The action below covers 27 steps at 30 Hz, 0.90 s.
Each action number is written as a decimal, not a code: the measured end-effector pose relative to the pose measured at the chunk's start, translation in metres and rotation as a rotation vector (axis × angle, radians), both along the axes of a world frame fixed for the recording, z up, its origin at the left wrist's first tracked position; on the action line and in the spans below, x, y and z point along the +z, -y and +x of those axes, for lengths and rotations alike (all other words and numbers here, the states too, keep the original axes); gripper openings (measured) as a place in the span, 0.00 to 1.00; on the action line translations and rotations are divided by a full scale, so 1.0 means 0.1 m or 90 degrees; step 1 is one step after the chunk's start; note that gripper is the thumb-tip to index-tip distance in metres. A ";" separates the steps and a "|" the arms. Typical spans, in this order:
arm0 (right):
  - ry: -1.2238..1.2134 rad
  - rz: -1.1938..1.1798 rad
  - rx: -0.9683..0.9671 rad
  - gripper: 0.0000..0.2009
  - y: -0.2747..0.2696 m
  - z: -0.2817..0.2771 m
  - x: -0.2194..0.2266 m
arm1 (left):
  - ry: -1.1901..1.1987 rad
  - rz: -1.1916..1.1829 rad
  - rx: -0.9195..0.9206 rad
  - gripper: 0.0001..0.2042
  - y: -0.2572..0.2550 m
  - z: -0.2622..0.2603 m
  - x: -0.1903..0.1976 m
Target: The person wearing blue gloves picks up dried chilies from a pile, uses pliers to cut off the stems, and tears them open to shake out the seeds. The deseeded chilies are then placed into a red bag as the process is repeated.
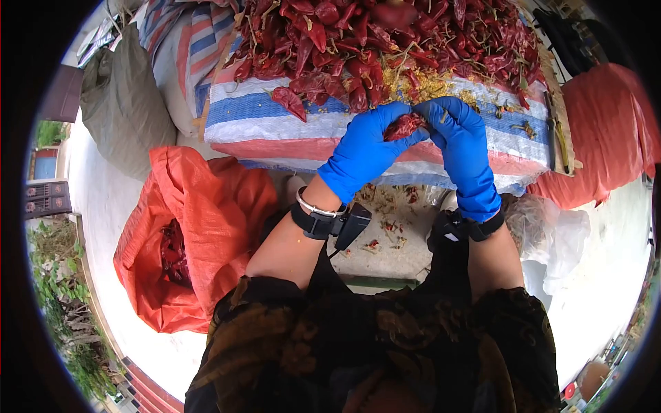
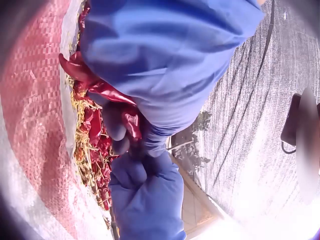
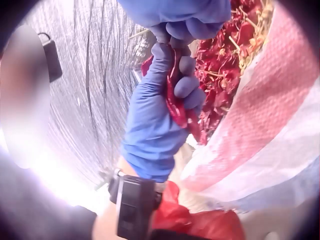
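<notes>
Both hands wear blue gloves and meet over the front edge of a striped woven sheet point(image 1: 275, 148). The left hand point(image 1: 368, 148) grips dried red chillies point(image 1: 405, 126); in the right wrist view its fingers wrap long red pods point(image 3: 175, 100). Touching its fingertips, the right hand point(image 1: 458, 141) has thumb and fingers pinched together at a stem end point(image 1: 444, 118). In the left wrist view, red pods point(image 2: 107, 92) stick out of the left hand point(image 2: 160, 60), and the right hand point(image 2: 145, 195) is against it. What lies between the right fingertips is mostly hidden.
A large heap of red chillies point(image 1: 413, 34) covers the sheet's far side, with yellow seeds point(image 1: 413, 86) before it. An open red sack point(image 1: 200, 227) holding chillies stands at left, a grey-green sack point(image 1: 127, 103) behind it. At right are a full red sack point(image 1: 609, 134) and clear plastic bags point(image 1: 561, 241).
</notes>
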State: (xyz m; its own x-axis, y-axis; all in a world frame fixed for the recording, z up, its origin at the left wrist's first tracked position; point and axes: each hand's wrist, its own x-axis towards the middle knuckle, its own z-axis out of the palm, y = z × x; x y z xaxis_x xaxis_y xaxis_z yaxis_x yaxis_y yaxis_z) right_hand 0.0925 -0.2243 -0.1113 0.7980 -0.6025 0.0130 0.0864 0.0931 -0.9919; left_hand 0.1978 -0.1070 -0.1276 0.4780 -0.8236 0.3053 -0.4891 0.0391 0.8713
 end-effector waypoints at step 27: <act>-0.373 -0.694 -0.258 0.29 0.99 -0.33 -0.29 | -0.285 -0.211 0.433 0.16 -0.53 0.88 0.20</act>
State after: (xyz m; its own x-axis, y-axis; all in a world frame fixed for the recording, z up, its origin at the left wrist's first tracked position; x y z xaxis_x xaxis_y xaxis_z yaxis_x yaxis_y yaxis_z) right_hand 0.0593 -0.3233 -0.1402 0.6166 -0.7004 0.3596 -0.5504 -0.7100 -0.4391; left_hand 0.2853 -0.0535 -0.1080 0.9650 -0.2184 0.1450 -0.1140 0.1484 0.9823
